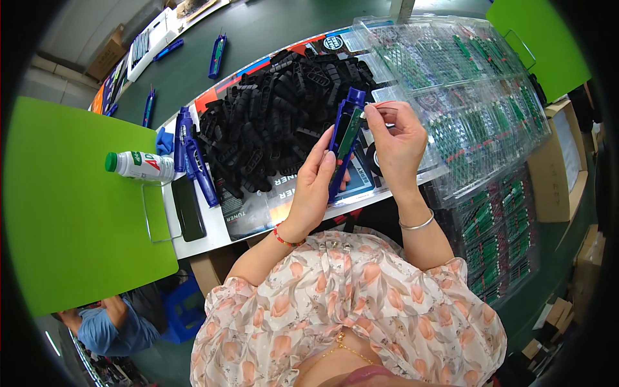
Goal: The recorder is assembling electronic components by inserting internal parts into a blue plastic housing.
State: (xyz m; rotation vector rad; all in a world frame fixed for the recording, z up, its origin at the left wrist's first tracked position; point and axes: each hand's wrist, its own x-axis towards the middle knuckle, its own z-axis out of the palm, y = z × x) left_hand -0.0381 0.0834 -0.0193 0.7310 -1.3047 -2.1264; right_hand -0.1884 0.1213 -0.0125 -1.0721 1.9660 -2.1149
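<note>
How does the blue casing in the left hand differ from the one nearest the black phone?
The held casing shows a green circuit board; the loose casing shows none from here. The held casing sits in the left hand; the loose casing lies near the phone, untouched. The held casing's far end leans right, the loose casing's left. Both are blue and long.

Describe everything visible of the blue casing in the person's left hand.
The blue casing is long and narrow, plastic by its look, with a green circuit board along its open face. It slants above the table, upper end pointing right and away. The left hand holds its lower part; the right hand is at its upper end, by a thin red wire, contact there unclear.
</note>
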